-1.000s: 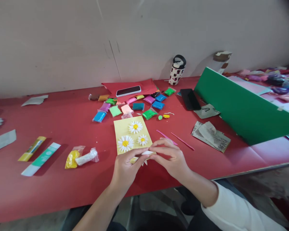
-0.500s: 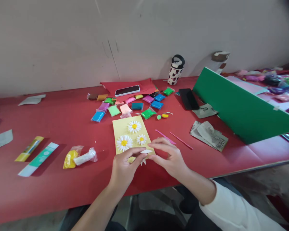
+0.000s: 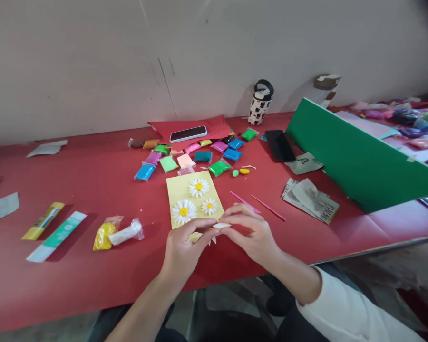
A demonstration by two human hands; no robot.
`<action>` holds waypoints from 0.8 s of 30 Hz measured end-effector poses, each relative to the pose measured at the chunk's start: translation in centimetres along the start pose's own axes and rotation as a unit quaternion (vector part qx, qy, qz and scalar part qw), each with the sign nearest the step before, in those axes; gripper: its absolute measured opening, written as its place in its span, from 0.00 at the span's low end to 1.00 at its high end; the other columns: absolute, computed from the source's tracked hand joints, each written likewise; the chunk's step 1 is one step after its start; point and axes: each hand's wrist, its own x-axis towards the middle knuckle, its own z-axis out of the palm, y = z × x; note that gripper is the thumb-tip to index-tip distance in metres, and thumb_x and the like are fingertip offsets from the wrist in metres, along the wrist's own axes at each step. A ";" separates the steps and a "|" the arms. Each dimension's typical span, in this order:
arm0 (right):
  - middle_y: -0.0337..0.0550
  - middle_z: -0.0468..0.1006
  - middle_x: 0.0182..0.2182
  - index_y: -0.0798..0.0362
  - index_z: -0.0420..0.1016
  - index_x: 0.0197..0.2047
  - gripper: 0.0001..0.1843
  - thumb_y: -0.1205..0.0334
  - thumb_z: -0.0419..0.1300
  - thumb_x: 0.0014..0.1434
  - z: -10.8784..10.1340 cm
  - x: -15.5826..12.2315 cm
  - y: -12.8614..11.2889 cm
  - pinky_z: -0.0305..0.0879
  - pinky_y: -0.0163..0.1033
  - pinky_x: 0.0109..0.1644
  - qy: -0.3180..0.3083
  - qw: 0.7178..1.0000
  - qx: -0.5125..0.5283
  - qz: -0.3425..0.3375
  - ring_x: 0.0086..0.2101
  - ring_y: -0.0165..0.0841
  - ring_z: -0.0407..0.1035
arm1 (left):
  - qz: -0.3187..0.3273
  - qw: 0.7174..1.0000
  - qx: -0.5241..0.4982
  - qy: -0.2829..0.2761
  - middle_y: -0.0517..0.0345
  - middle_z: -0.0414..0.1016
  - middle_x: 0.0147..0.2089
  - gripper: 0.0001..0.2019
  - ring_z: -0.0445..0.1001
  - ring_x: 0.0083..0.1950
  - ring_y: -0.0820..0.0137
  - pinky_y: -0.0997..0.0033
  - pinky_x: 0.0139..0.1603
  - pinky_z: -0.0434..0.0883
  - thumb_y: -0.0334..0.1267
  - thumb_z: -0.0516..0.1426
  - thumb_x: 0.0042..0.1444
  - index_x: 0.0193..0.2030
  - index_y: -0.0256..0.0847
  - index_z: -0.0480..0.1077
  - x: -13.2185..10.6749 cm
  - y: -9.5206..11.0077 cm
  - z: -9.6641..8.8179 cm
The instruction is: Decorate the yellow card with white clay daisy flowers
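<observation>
My left hand and my right hand meet over the near edge of a yellow card. Between their fingertips they pinch a small white clay petal. Three white clay daisies with yellow centres sit on the card. Small white pieces lie just below the petal, partly hidden by my fingers. Two thin pink tools lie on the red table to the right of my right hand.
Several small coloured clay packets lie beyond the card, with two phones, a patterned bottle and a green board. At the left are glue sticks and bagged yellow and white clay. Crumpled paper lies at the right.
Both hands stay together at the card's near edge, their fingers shifting slightly on the white petal. The view has drifted a little.
</observation>
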 end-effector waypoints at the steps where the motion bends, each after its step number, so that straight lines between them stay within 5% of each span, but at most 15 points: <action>1: 0.42 0.79 0.36 0.45 0.81 0.40 0.07 0.62 0.65 0.58 0.0 0.0 0.0 0.73 0.44 0.45 0.001 1.000 0.001 0.001 0.39 0.36 0.74 | 0.001 1.000 0.003 0.002 0.61 0.83 0.35 0.05 0.81 0.36 0.68 0.75 0.36 0.78 0.41 0.63 0.54 0.36 0.47 0.80 0.0 0.0 0.0; 6: 0.43 0.79 0.37 0.46 0.80 0.41 0.07 0.62 0.65 0.58 -0.1 0.0 -0.1 0.72 0.45 0.46 -0.005 1.000 0.000 0.003 0.41 0.36 0.74 | -0.007 1.000 0.006 0.008 0.61 0.83 0.35 0.04 0.82 0.37 0.68 0.74 0.38 0.78 0.40 0.63 0.53 0.35 0.48 0.80 0.0 0.1 -0.2; 10: 0.43 0.78 0.37 0.46 0.81 0.41 0.07 0.63 0.63 0.60 -0.1 -0.1 0.1 0.72 0.45 0.45 -0.007 1.000 -0.012 -0.012 0.41 0.35 0.74 | -0.060 0.994 -0.074 -0.052 0.58 0.83 0.42 0.12 0.82 0.39 0.66 0.72 0.39 0.79 0.43 0.65 0.51 0.43 0.46 0.79 0.0 -0.1 -0.1; 17: 0.44 0.78 0.39 0.46 0.80 0.46 0.11 0.63 0.64 0.59 -0.1 -0.1 0.5 0.69 0.46 0.47 -0.007 0.995 -0.066 -0.072 0.41 0.36 0.72 | -0.149 0.963 -0.210 -0.080 0.62 0.82 0.31 0.05 0.81 0.33 0.71 0.77 0.38 0.79 0.40 0.62 0.55 0.33 0.45 0.80 0.0 0.3 0.9; 24: 0.43 0.78 0.38 0.43 0.81 0.42 0.08 0.63 0.63 0.60 -0.2 0.1 0.7 0.67 0.48 0.48 -0.020 0.995 -0.061 -0.075 0.42 0.36 0.72 | -0.141 0.961 -0.222 -0.087 0.61 0.83 0.32 0.06 0.82 0.33 0.68 0.73 0.38 0.80 0.41 0.62 0.54 0.33 0.45 0.80 0.1 0.2 0.9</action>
